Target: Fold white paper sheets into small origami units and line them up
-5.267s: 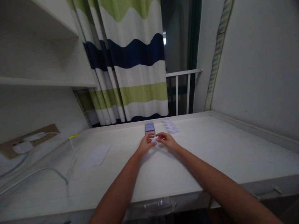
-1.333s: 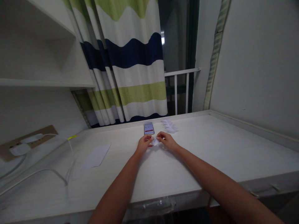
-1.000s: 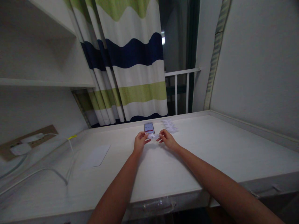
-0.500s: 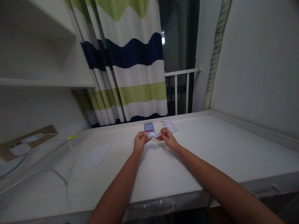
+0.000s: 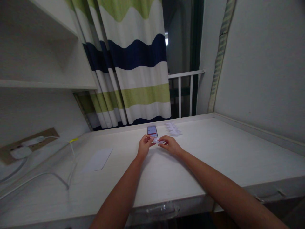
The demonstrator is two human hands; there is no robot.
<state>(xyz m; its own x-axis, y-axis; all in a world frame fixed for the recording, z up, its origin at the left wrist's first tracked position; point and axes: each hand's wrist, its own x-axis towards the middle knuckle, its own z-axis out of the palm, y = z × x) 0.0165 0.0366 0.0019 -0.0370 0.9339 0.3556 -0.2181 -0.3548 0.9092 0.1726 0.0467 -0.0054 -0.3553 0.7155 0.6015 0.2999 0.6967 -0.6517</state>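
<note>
A small piece of folded white paper [image 5: 156, 140] is held just above the desk between my two hands. My left hand [image 5: 144, 146] pinches its left end with thumb and fingers. On the other side, my right hand [image 5: 170, 144] grips the right end, fingers curled over it. Just beyond them lies a phone [image 5: 152, 130] with its screen lit. To the right of the phone sits a row of folded white paper pieces [image 5: 173, 129]. The fingers cover much of the held paper, so its exact fold is hard to make out.
Flat white sheets [image 5: 98, 159] lie on the desk [image 5: 166, 184] to the left. White cables [image 5: 47, 173] run from plugs in a wall socket [image 5: 28, 146]. A striped curtain [image 5: 143, 76] hangs behind the desk's raised back edge, and a shelf [image 5: 47, 84] juts out at upper left.
My hands have come closer together, the right one moving left and slightly down. The paper between them spans a shorter gap and more of it is covered.
</note>
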